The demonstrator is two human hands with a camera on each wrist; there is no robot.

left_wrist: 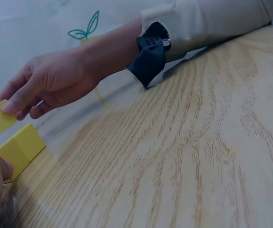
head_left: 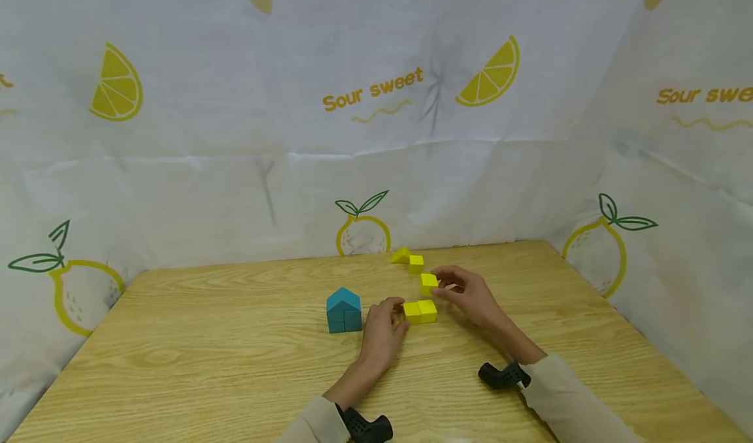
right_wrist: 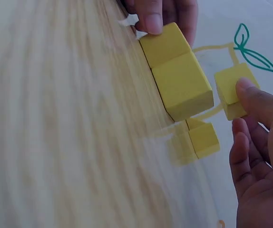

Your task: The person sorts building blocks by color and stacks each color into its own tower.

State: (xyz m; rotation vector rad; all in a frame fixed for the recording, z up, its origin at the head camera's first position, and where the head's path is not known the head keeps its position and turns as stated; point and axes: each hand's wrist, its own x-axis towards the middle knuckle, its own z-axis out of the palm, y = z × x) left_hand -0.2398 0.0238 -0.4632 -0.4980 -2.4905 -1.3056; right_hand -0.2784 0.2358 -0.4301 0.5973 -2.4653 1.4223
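Observation:
Two yellow blocks (head_left: 420, 312) sit side by side, touching, on the wooden table. My left hand (head_left: 382, 332) grips the left one of them, thumb in front and fingers behind, as the right wrist view shows. A yellow cube (right_wrist: 229, 85) is pinched between the thumb and fingers of my right hand (head_left: 470, 296). That cube is held above the table, just behind the pair. To the left of my left hand stands a small blue house shape (head_left: 344, 312) built of blocks with a pointed top.
Farther back lie another yellow cube (head_left: 416, 264) and a yellow triangular block (head_left: 401, 255), close together near the table's rear edge. A white curtain (head_left: 206, 201) with lemon prints hangs behind the table (head_left: 206, 351). Each wrist wears a black camera mount (head_left: 504, 376).

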